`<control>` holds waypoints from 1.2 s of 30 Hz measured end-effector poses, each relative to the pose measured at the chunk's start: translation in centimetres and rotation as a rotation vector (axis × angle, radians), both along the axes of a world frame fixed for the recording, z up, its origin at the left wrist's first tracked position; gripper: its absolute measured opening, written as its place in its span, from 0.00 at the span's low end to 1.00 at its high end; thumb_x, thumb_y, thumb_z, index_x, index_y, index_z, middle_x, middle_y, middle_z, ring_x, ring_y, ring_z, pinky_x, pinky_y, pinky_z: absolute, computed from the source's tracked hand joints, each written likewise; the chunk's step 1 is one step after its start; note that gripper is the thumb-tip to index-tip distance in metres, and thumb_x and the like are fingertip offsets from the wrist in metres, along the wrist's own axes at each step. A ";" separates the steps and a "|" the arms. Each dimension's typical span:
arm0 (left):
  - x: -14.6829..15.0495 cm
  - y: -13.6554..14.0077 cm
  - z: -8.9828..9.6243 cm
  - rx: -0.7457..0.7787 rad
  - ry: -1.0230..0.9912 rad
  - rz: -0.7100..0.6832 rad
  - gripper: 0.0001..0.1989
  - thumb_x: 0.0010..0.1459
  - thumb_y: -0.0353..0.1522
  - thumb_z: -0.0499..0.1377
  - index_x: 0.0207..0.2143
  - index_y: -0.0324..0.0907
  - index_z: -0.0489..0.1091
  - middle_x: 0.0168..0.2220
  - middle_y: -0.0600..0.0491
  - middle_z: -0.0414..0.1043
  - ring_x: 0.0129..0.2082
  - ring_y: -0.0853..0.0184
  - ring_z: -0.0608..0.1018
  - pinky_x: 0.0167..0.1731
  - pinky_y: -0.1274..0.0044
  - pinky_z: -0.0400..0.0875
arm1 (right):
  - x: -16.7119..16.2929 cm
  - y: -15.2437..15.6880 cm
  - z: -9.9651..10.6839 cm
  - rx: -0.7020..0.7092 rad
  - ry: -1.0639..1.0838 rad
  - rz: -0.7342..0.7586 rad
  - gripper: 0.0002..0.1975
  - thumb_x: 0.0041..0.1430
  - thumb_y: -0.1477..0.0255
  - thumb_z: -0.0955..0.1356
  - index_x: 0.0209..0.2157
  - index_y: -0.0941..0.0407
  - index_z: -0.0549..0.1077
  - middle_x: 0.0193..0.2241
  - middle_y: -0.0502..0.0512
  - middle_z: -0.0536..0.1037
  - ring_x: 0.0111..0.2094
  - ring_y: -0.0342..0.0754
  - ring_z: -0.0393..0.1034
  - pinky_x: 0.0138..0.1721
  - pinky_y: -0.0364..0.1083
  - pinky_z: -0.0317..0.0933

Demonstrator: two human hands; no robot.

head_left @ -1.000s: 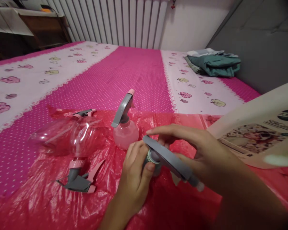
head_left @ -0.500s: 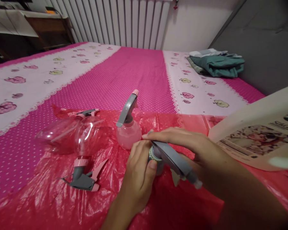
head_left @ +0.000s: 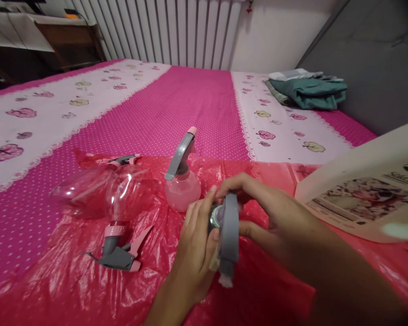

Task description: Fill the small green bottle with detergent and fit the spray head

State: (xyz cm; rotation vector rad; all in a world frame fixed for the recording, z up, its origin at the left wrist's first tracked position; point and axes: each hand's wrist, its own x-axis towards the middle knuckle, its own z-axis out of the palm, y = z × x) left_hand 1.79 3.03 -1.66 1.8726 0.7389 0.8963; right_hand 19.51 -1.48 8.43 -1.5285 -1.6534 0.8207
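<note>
My left hand (head_left: 194, 246) is wrapped round the neck of a spray bottle (head_left: 215, 216), which is mostly hidden behind the fingers and the head. The bottle's grey trigger head (head_left: 230, 231) points toward me. At that head is my right hand (head_left: 258, 203), its index finger curled over the far end and its thumb beside the grey body. Just beyond my hands, a second spray bottle (head_left: 182, 192) with cloudy liquid and a grey-and-pink head stands upright. To the left lie two clear spray bottles, one nearer (head_left: 124, 192) and one farther (head_left: 80, 190), on their sides.
A red plastic sheet (head_left: 149, 290) covers the near part of the pink patterned bed (head_left: 197, 104). At the right edge stands a large whitish jug (head_left: 367, 158) with a label. Folded green clothes (head_left: 309, 93) lie at the back right, by a grey headboard (head_left: 367, 59).
The trigger head has turned from pointing lower right to pointing toward me. My right hand has shifted from lying over the head to its right side. My left hand keeps its place.
</note>
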 end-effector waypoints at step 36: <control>0.5 0.0 1.0 0.061 -0.002 -0.020 0.15 0.76 0.40 0.53 0.58 0.49 0.71 0.57 0.47 0.74 0.57 0.52 0.75 0.59 0.59 0.72 | -1.3 0.1 0.4 -0.129 -0.065 -0.078 0.24 0.59 0.73 0.74 0.55 0.42 0.74 0.48 0.38 0.75 0.49 0.39 0.70 0.48 0.41 0.58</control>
